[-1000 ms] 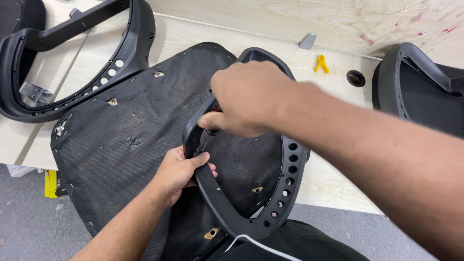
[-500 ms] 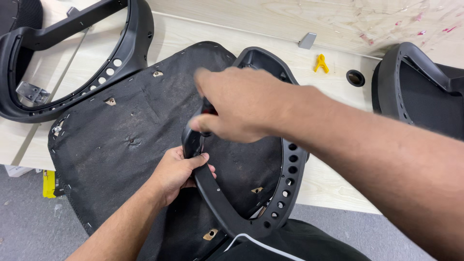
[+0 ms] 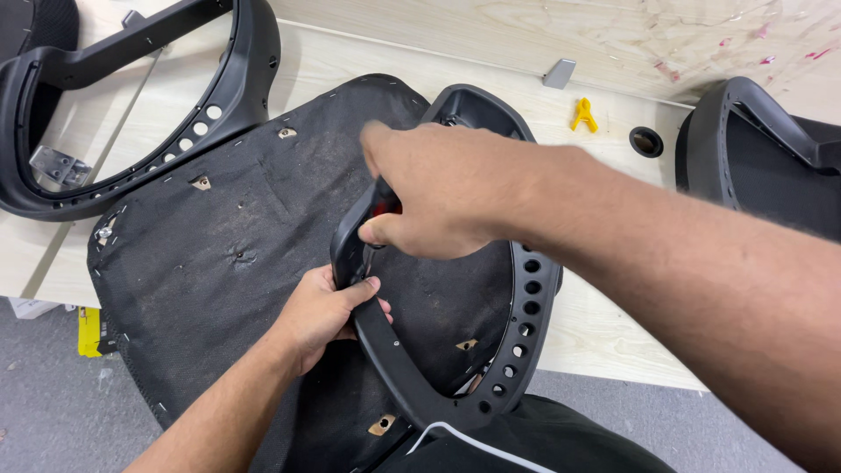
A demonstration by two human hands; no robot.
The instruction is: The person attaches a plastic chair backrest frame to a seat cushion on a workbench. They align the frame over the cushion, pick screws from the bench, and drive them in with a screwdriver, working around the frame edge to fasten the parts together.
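Bare wooden tabletop [image 3: 604, 307] lay open at right centre, black armrest frame [image 3: 140, 114] blocked the upper left, yellow clip [image 3: 583, 114] and black grommet [image 3: 646, 141] dotted the upper right.

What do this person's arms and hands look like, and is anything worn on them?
Both the left hand and the right hand are bare: no gloves, rings or watch show. Both forearms are uncovered as far as the view reaches, with no sleeve in sight. The fingers have short nails.

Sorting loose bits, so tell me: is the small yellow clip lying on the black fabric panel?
No, the yellow clip lies on the bare wooden table, beyond the fabric panel.
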